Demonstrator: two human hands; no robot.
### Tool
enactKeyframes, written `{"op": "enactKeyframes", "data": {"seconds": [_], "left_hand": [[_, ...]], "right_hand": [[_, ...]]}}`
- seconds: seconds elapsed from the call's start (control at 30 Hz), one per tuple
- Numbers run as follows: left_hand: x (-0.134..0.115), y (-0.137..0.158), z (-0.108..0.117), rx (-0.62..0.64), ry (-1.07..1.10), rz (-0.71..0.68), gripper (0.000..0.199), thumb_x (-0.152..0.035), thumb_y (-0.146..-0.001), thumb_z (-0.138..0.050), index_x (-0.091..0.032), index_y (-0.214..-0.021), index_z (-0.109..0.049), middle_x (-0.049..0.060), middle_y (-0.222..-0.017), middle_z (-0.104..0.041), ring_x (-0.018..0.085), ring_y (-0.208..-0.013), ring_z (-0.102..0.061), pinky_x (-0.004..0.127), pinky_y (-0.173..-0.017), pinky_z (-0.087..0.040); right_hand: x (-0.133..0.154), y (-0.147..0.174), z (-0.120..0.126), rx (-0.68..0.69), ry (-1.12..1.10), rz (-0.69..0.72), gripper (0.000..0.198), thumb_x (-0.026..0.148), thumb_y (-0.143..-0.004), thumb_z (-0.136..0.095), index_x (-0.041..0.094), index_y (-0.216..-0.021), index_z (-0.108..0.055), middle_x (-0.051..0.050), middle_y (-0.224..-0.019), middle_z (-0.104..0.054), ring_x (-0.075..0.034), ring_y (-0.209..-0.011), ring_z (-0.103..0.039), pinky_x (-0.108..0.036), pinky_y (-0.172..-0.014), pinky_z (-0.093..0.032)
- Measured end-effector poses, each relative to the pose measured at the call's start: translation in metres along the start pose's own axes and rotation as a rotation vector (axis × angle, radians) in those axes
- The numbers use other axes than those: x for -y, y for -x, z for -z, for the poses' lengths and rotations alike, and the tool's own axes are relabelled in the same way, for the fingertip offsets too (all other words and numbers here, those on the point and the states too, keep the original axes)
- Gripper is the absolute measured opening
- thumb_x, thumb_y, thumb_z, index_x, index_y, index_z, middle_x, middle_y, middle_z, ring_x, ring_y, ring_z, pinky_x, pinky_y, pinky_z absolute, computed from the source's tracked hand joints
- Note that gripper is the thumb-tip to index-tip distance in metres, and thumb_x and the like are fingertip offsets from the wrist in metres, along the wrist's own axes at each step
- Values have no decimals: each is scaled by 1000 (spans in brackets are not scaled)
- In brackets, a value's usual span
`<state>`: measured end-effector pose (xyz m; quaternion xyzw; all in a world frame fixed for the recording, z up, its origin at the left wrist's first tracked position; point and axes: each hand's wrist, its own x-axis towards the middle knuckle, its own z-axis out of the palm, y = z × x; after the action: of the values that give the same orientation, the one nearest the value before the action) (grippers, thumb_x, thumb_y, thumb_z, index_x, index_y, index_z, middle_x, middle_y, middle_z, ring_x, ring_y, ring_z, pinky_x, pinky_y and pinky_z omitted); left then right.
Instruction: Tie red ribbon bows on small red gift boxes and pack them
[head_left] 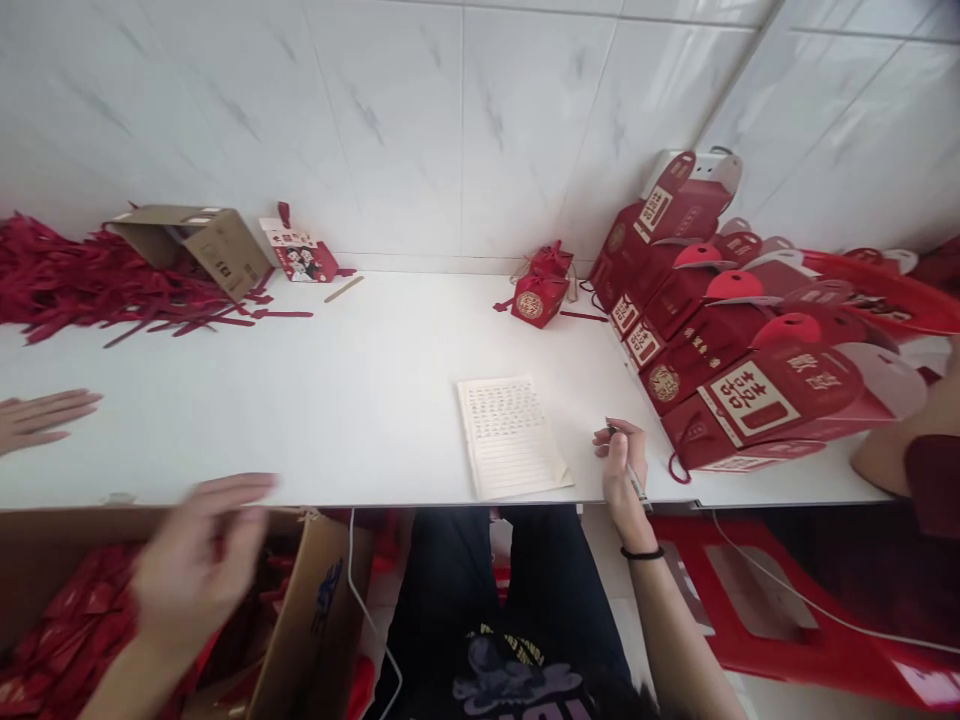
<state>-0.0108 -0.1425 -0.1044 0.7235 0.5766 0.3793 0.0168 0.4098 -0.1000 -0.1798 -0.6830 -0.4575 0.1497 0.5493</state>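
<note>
My right hand (622, 465) rests by the table's front edge, its fingers closed around a pen (637, 488). Just left of it lies a notebook (517, 440), handwriting filling the upper lines and one lower corner curled. My left hand (202, 560) is blurred by motion above the edge of a cardboard box (300, 600). Its thumb and fingers look apart, with nothing visible between them. Red packets (82, 620) fill the box below that hand.
Red gift boxes (780, 390) crowd the right side, beside another person's arm (900, 430). Small red pouches (541, 290) stand near the wall. At left are a tipped carton (225, 250), red ribbons (97, 280), a picture box (300, 255) and another person's hand (45, 418).
</note>
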Motion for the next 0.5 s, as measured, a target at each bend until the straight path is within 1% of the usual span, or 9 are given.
{"op": "enactKeyframes", "data": {"seconds": [0.03,0.07,0.1,0.13,0.2,0.27,0.33,0.4,0.5], "left_hand": [[-32,-14,-18,113,84,-199,19,-22,-81,-42,-29,-95,-53,-2,-91,-59,18,-84,-58,36,-78,-49],[-61,-23,-39,267,152,-364,19,-19,-82,-42,-26,-93,-55,0,-90,-61,17,-84,-58,32,-76,-49],[-87,-29,-61,443,182,-524,21,-18,-83,-41,-24,-93,-58,3,-93,-62,17,-89,-58,32,-79,-48],[-109,-31,-84,561,196,-677,22,-18,-83,-40,-22,-92,-60,5,-97,-63,18,-94,-57,34,-85,-46],[-141,-24,-128,666,143,-895,25,-23,-83,-41,-16,-97,-61,11,-110,-60,25,-109,-51,44,-96,-39],[-160,-10,-165,700,-3,-994,35,-28,-79,-47,-9,-107,-59,19,-120,-53,34,-121,-40,51,-98,-34],[-170,5,-192,713,-137,-1050,42,-30,-77,-50,-9,-113,-57,19,-125,-51,36,-125,-33,57,-99,-31],[-174,18,-210,696,-182,-1083,42,-30,-77,-50,-14,-116,-57,16,-127,-51,34,-126,-31,61,-99,-30],[-172,32,-226,595,-159,-1092,37,-30,-80,-48,-22,-114,-59,10,-128,-50,33,-127,-29,65,-94,-33]], "right_hand": [[1,-1,-2,9,-52,-13,50,60,-86,-32,15,-99,-51,-7,-80,-58,-18,-69,-56,-32,-63,-45],[4,-2,-4,26,-103,-28,50,59,-86,-33,15,-96,-53,-7,-79,-58,-18,-69,-55,-31,-63,-45],[8,-2,-8,50,-152,-42,49,58,-86,-33,15,-92,-54,-6,-77,-58,-18,-68,-55,-31,-62,-45],[13,-3,-12,79,-199,-53,47,57,-86,-34,15,-88,-55,-5,-73,-57,-17,-66,-54,-30,-61,-44],[24,-4,-24,149,-278,-59,40,52,-86,-39,16,-82,-55,-2,-67,-55,-15,-62,-53,-29,-60,-44],[34,-5,-36,255,-318,-60,30,45,-83,-47,16,-76,-54,0,-63,-54,-14,-60,-51,-26,-58,-42],[39,-8,-48,351,-328,-76,24,41,-80,-53,17,-74,-52,1,-63,-53,-13,-58,-50,-24,-55,-40],[39,-11,-57,387,-325,-105,22,39,-79,-55,18,-75,-50,2,-63,-52,-12,-57,-49,-23,-52,-39],[34,-14,-63,355,-271,-163,22,38,-78,-56,19,-72,-46,3,-62,-51,-12,-56,-48,-23,-51,-38]]}}
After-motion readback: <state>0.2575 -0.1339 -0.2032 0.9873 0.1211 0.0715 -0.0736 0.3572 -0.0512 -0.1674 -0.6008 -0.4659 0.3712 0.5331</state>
